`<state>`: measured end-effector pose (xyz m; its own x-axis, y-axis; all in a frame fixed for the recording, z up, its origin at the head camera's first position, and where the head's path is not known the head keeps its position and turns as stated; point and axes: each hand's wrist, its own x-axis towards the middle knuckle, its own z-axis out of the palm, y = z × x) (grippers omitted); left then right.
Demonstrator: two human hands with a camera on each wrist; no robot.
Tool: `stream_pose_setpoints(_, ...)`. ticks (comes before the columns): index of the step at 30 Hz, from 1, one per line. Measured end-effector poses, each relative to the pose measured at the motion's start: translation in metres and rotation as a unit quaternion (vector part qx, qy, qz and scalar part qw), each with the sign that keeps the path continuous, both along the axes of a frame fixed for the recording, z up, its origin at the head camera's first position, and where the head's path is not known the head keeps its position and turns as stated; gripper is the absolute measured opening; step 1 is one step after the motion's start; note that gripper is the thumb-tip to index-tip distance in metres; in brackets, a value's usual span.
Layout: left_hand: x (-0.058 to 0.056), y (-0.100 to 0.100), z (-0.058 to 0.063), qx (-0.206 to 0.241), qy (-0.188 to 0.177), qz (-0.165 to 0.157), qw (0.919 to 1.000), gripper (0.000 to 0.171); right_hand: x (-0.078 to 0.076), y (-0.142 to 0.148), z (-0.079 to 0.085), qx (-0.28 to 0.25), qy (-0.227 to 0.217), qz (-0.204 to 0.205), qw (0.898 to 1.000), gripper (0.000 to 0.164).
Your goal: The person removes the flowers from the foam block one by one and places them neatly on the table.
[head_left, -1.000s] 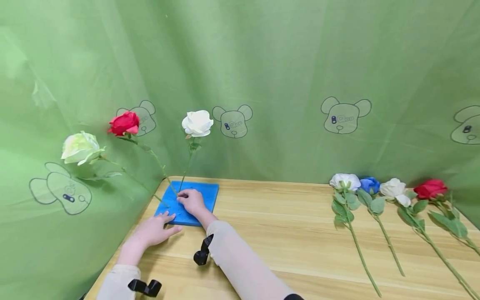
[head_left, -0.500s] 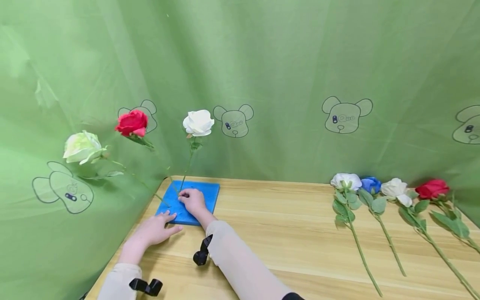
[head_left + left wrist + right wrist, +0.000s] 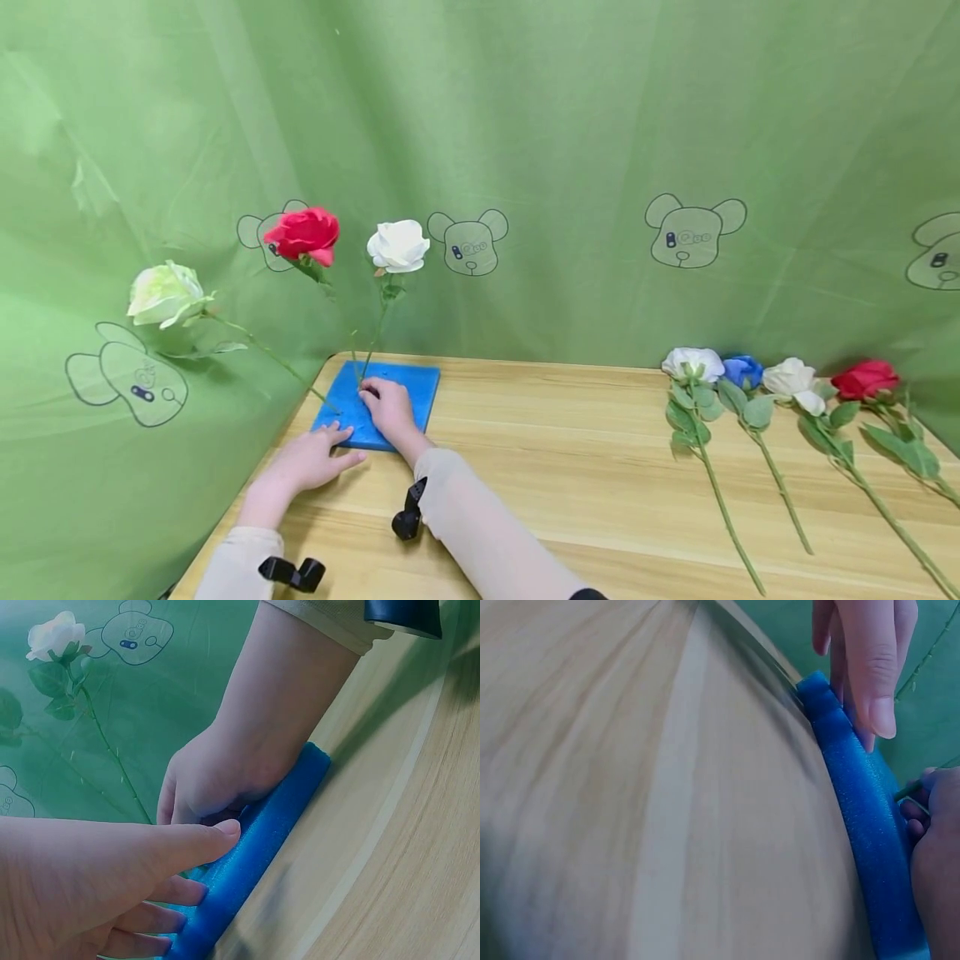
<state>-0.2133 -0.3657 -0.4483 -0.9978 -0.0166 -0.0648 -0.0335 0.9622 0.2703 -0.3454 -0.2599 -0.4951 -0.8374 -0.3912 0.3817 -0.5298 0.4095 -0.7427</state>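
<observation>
In the head view a blue foam board [image 3: 416,387] lies at the table's far left corner. My right hand [image 3: 390,410] pinches the stem of a red rose [image 3: 303,235] low down, close to the board; the stem's lower end is hidden. My left hand [image 3: 311,458] rests with spread, straight fingers on the board's near left edge. Stuck in the board, a white rose [image 3: 398,247] stands nearly upright and a pale green rose [image 3: 167,295] leans far left. In the right wrist view a bit of green stem [image 3: 907,790] shows at the right fingers.
Several more roses lie on the wooden table [image 3: 570,450] at the right: a white one [image 3: 692,365], a blue one [image 3: 741,370], a cream one [image 3: 787,377] and a red one with leaves. A green curtain [image 3: 570,167] hangs behind and along the left side.
The red rose's bloom has swung right and slightly up, closer to the white rose. My right hand has shifted only slightly with its stem; the left hand has stayed in place.
</observation>
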Motion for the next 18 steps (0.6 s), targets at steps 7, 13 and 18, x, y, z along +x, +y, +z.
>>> stream_pose_setpoints(7, -0.002, -0.002, 0.000, 0.000, 0.003, -0.003, 1.0000, 0.069, 0.003, 0.003, 0.000, -0.043, 0.052, 0.011, 0.998, 0.023)
stream_pose_setpoints(13, -0.003, -0.003, -0.003, 0.002, 0.004, -0.009, 1.0000, 0.071, 0.005, 0.009, -0.002, -0.083, 0.053, 0.013, 0.995, 0.023)
stream_pose_setpoints(18, -0.003, -0.003, -0.004, 0.004, 0.005, -0.002, 1.0000, 0.071, 0.008, 0.013, -0.003, -0.110, 0.042, 0.012, 0.993, 0.024)
